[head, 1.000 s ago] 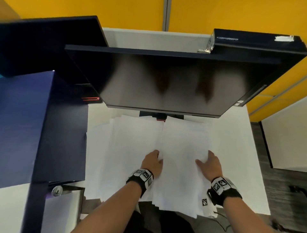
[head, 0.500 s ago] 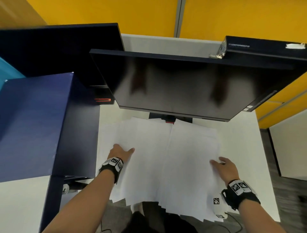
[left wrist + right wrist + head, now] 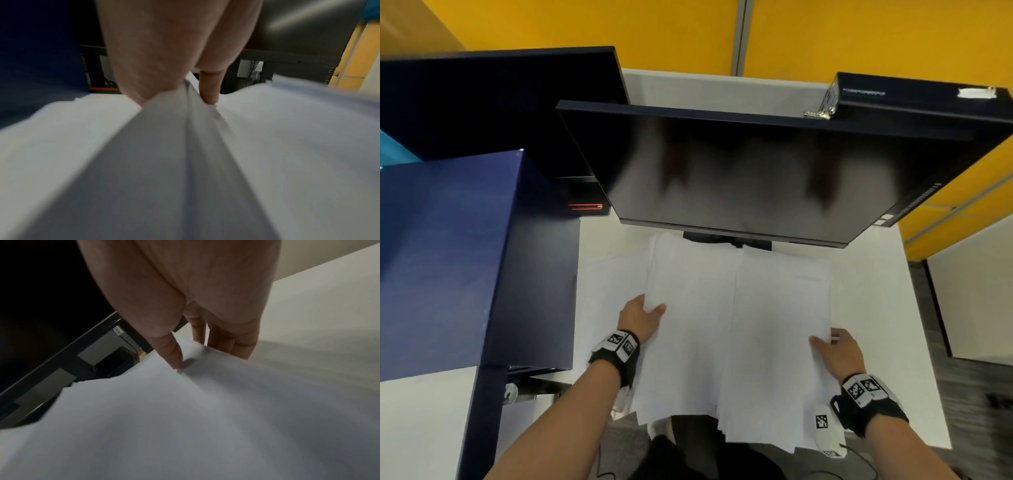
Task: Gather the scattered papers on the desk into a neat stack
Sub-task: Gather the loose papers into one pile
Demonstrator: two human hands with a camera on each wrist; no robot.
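Two bare forearms reach forward from the near edge of the scene, each with a black wrist strap carrying small black-and-white square markers. The left hand (image 3: 639, 317) lies to the left, its thumb stretched rightward on top of a sheet of the papers (image 3: 690, 308) while its fingers are tucked out of sight beneath the sheet's edge, pinching it. The right hand (image 3: 837, 353) sits nearer and further right, its thumb tip pressing down on the top sheet and its fingers curled under the right edge of the pile.
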